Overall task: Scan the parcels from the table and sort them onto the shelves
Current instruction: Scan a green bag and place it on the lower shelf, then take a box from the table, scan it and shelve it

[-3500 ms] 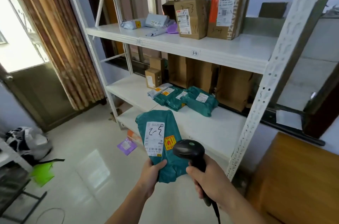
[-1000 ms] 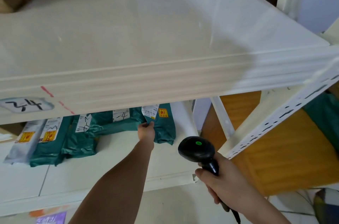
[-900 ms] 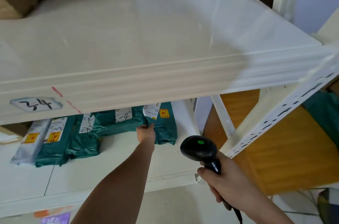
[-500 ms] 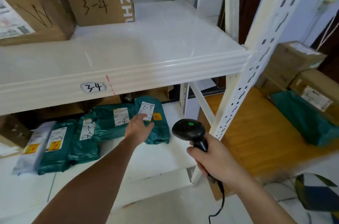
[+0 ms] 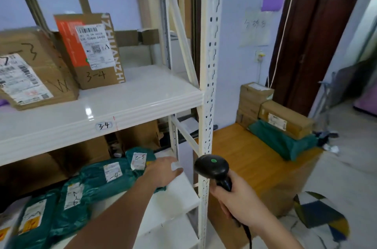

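Observation:
A green parcel bag marked 2-5 (image 5: 138,160) lies on the lower white shelf (image 5: 179,191), at the right end of a row of green bags (image 5: 91,179). My left hand (image 5: 163,171) hovers just right of it with fingers straight, holding nothing. My right hand (image 5: 238,201) grips the handle of a black barcode scanner (image 5: 212,167), its green light lit, in front of the shelf post. On the wooden table (image 5: 244,156) to the right lie another green bag (image 5: 283,140) and brown boxes (image 5: 285,118).
The upper shelf (image 5: 122,103), labelled 3-4, carries cardboard boxes (image 5: 91,50) at its left. A perforated white upright post (image 5: 208,85) stands between the shelves and the table. A patterned bag (image 5: 320,218) lies on the floor by the table; a doorway opens at the right.
My left hand has let go of the 2-5 bag, left it on the lower shelf and drawn back to the right. My view has risen and swung right toward the table.

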The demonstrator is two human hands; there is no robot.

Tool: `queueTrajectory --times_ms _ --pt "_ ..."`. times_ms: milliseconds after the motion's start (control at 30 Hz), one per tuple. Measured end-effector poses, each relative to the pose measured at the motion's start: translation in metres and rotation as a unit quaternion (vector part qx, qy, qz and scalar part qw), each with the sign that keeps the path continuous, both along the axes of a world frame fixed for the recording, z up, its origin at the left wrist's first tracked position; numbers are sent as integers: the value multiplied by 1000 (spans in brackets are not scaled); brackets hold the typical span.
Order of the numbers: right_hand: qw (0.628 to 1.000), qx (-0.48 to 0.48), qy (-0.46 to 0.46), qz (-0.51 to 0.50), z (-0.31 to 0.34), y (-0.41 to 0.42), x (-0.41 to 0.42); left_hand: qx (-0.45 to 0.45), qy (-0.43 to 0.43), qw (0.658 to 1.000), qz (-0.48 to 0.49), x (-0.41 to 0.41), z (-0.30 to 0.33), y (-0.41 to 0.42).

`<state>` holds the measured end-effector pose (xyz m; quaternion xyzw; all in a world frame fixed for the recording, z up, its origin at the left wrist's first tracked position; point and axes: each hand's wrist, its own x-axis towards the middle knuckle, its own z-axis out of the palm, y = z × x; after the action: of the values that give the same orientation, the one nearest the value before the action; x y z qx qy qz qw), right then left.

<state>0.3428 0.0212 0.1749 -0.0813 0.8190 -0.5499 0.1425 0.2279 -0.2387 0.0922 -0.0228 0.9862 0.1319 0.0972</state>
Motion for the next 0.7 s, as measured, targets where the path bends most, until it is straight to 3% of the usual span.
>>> queueTrajectory --times_ms 433,700 --pt "992 16 40 -115 16 201 50 9 -83 993 -80 -8 16 229" --pt "984 -1 53 -171 9 313 50 23 -57 992 -110 -32 8 363"
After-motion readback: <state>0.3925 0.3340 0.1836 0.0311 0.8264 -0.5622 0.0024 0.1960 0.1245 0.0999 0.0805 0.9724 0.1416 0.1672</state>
